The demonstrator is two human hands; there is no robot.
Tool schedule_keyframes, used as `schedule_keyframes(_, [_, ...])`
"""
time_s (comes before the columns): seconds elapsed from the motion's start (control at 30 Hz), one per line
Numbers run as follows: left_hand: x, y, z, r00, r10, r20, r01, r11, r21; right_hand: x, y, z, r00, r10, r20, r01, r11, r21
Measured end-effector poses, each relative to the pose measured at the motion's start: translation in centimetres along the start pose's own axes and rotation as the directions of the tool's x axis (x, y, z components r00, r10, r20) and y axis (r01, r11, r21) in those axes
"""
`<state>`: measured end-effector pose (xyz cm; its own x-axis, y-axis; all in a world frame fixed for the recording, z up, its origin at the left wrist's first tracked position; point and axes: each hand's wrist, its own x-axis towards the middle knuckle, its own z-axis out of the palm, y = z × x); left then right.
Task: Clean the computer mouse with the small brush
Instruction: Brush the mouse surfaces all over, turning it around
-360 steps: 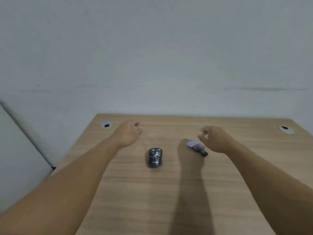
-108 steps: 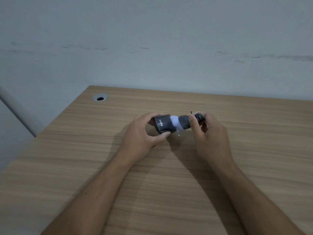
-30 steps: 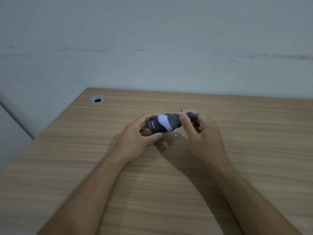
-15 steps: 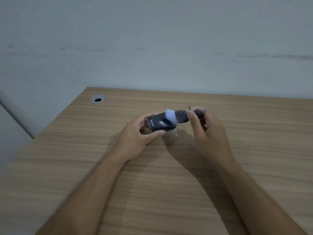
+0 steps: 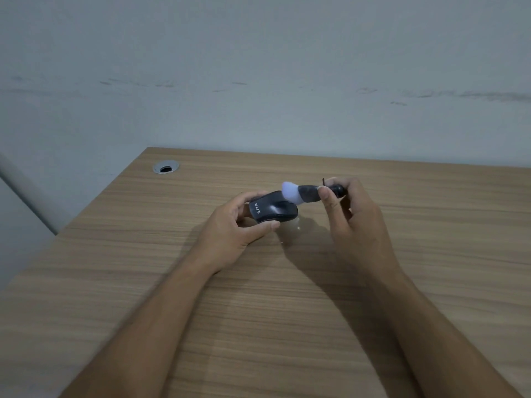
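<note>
A black computer mouse with white lettering on its rear is held a little above the wooden desk by my left hand, thumb under it and fingers behind. My right hand pinches the dark handle of a small brush. Its pale, rounded bristle tip rests on the mouse's far upper right edge. Small white specks lie on the desk just below the mouse.
A round metal cable grommet sits in the desk's far left corner. The desk's left edge runs diagonally toward me, with a grey wall behind and to the left.
Over the last second the brush tip has swept from the mouse's top face up to its far right edge. The mouse has tilted a little in my left hand.
</note>
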<state>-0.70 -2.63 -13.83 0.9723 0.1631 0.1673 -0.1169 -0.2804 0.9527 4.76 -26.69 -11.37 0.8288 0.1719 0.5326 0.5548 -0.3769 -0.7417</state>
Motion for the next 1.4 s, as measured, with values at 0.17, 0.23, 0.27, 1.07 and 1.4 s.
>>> schedule_keyframes(0.17, [0.1, -0.1, -0.3, 1.000, -0.018, -0.009, 0.018, 1.000, -0.007, -0.4, -0.5, 1.4, 0.989, -0.052, 0.137, 0.057, 0.998, -0.033])
schedule_keyframes(0.23, [0.1, -0.1, -0.4, 1.000, -0.026, -0.002, 0.026, 0.999, -0.023, 0.0, 0.7, 1.2, 0.994, -0.002, 0.111, 0.012, 0.996, -0.086])
schedule_keyframes(0.27, [0.0, 0.0, -0.4, 0.999, -0.032, 0.002, 0.032, 0.999, -0.035, 0.2, 1.3, 0.9, 0.995, 0.032, 0.095, -0.021, 0.993, -0.116])
schedule_keyframes(1.07, [-0.3, 2.1, 1.5, 0.953, 0.297, -0.052, -0.210, 0.777, 0.594, -0.7, -2.6, 1.5, 0.960, -0.279, -0.014, 0.276, 0.956, -0.097])
schedule_keyframes(1.4, [-0.3, 1.6, 1.0, 0.937, 0.344, -0.053, -0.258, 0.787, 0.560, -0.9, -3.2, 1.3, 0.932, -0.360, 0.051, 0.363, 0.925, -0.112])
